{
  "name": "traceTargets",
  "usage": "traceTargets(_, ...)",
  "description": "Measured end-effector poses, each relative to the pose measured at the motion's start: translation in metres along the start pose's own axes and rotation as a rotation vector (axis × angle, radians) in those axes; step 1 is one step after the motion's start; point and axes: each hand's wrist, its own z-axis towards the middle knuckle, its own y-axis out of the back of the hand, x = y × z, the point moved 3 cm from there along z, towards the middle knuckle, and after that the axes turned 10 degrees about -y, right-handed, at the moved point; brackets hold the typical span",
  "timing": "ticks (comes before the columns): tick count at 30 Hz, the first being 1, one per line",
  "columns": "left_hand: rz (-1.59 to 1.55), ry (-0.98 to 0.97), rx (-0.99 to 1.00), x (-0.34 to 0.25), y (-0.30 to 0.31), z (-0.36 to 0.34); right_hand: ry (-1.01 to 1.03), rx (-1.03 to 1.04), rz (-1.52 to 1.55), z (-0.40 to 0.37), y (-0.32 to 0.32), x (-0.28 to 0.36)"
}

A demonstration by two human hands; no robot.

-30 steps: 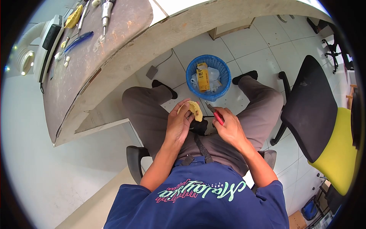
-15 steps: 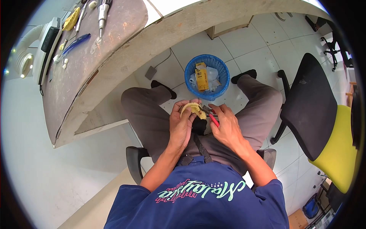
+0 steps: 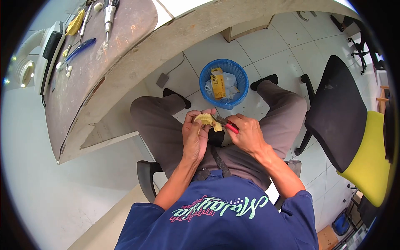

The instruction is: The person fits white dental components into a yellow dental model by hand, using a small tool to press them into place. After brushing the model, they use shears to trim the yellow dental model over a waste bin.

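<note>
Held over my lap is a yellow horseshoe-shaped piece (image 3: 204,118), like a dental cast, with a reddish-brown spot near its right end. The fingers of my left hand (image 3: 195,135) are wrapped round its left side. My right hand (image 3: 247,134) grips red-handled pliers (image 3: 231,127). The metal jaws of the pliers reach to the right part of the yellow piece. Whether the jaws are closed on it is too small to tell.
A blue-lined bin (image 3: 230,104) with a yellow box (image 3: 218,85) stands between my feet. The curved bench (image 3: 125,31) at upper left holds a handpiece (image 3: 109,18), a blue tool (image 3: 81,49) and a yellow piece (image 3: 75,23). A black and lime chair (image 3: 339,112) is at right.
The pliers have swung in my right hand so that their handles lie flatter, and the jaws sit further left. My left hand and the yellow piece have shifted slightly left.
</note>
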Motion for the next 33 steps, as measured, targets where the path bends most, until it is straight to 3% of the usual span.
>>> traceTargets(3,0.002,-0.014,-0.012,0.000,-0.005,0.000,-0.024,0.023,0.051,0.000,-0.005,-0.001)
traceTargets(5,0.018,-0.030,-0.005,0.000,-0.004,0.001,0.085,-0.118,0.114,-0.003,-0.003,0.003)
traceTargets(8,0.052,-0.062,0.022,0.001,-0.002,0.002,0.165,-0.153,-0.001,-0.006,0.004,0.005)
traceTargets(14,0.109,-0.075,0.065,-0.002,-0.005,0.001,0.151,-0.169,-0.006,-0.007,0.002,0.006)
traceTargets(24,0.068,-0.029,0.033,0.002,-0.005,0.000,0.073,-0.015,0.050,-0.002,0.006,0.002)
traceTargets(26,0.083,-0.039,0.040,0.002,-0.002,0.000,0.173,-0.145,-0.009,-0.004,0.009,0.010)
traceTargets(33,0.315,-0.162,0.122,0.004,0.002,0.002,0.212,-0.216,-0.004,-0.008,0.005,0.012)
